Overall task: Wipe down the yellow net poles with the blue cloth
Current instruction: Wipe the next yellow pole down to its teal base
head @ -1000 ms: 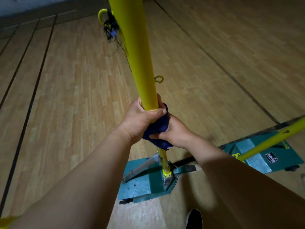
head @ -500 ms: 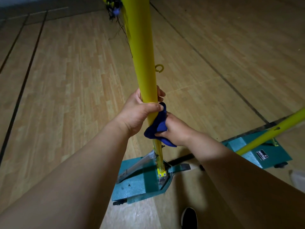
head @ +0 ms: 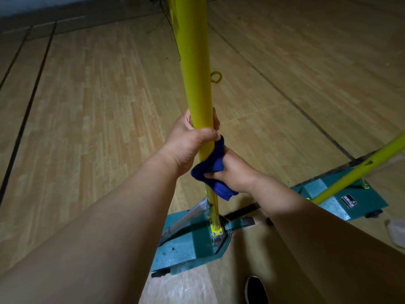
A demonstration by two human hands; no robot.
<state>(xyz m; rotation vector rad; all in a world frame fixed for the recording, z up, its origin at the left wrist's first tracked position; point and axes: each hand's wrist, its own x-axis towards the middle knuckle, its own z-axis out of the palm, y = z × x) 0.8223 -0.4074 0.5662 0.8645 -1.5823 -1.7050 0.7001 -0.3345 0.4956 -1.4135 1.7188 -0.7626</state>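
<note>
**Both hands on the near pole, cloth wrapped below the bare grip**

The yellow net pole (head: 192, 69) rises from the centre of the view toward 12 o'clock, standing on a green wheeled base (head: 186, 246) at about 6 o'clock. The left hand (head: 188, 143) is wrapped bare around the pole, fingers curled behind it and thumb across the front. Directly beneath, touching it, the right hand (head: 235, 172) clutches the blue cloth (head: 213, 170), which is bunched around the pole's right side and front; a loose corner hangs down under the fist. Below the cloth the pole continues to a yellow bolted foot on the base, with a silver brace (head: 186, 218) slanting up to it from the 7 o'clock side.

A small yellow hook (head: 217, 76) juts from the pole above the hands. At 3 o'clock a second yellow pole (head: 359, 170) leans in from the right edge onto another green base (head: 341, 194) carrying a dark label. The wooden floor (head: 87, 117) shows dark court lines. A black shoe (head: 255, 289) sits at 5 o'clock, bottom edge.
</note>
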